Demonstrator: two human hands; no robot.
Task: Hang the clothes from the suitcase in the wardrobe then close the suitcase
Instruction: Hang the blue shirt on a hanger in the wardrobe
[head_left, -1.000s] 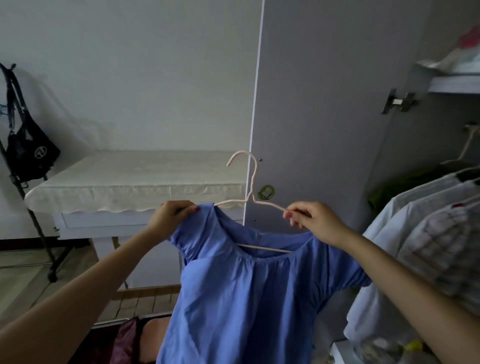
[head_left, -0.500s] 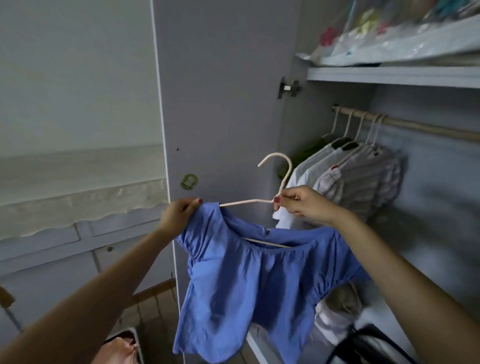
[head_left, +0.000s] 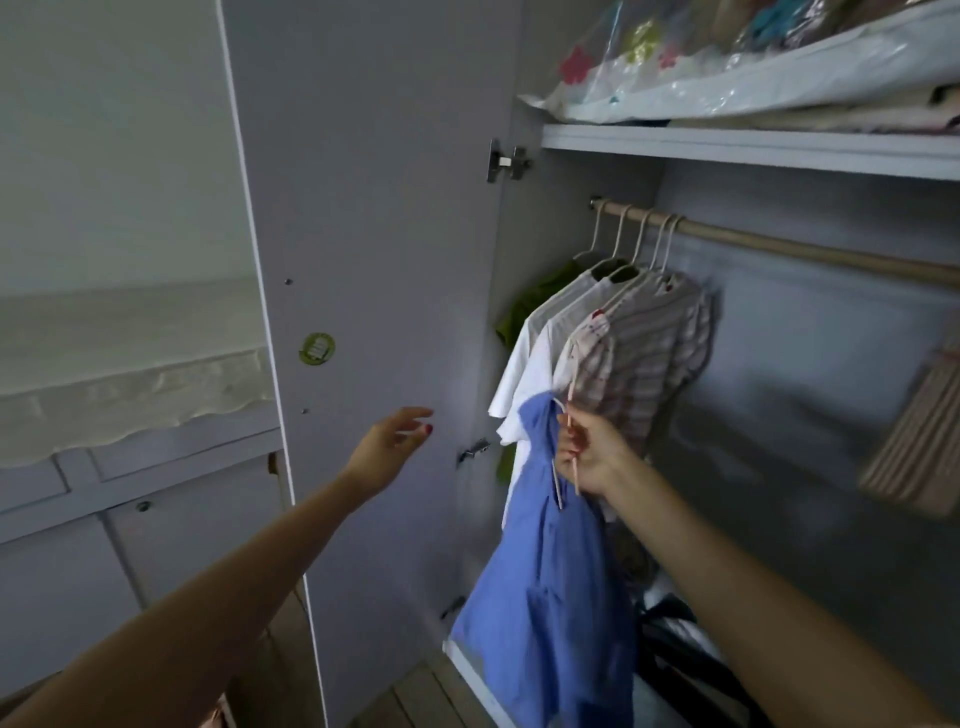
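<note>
R hand (head_left: 589, 457) clamped on pale hanger (head_left: 570, 447) w/ blue top (head_left: 540, 597) hanging off it, below the rail (head_left: 779, 244), just in front of the striped shirt (head_left: 644, 353). L hand (head_left: 392, 441) free, fingers loose, near the wardrobe door (head_left: 374, 208), holding nothing. Hands apart.

Both forearms are bare, and no sleeve shows on either of them. The left hand (head_left: 387, 446) has red polish on the thumbnail. The right hand (head_left: 589, 457) has reddish polish on its fingernails. No ring, watch or bracelet is visible.
</note>
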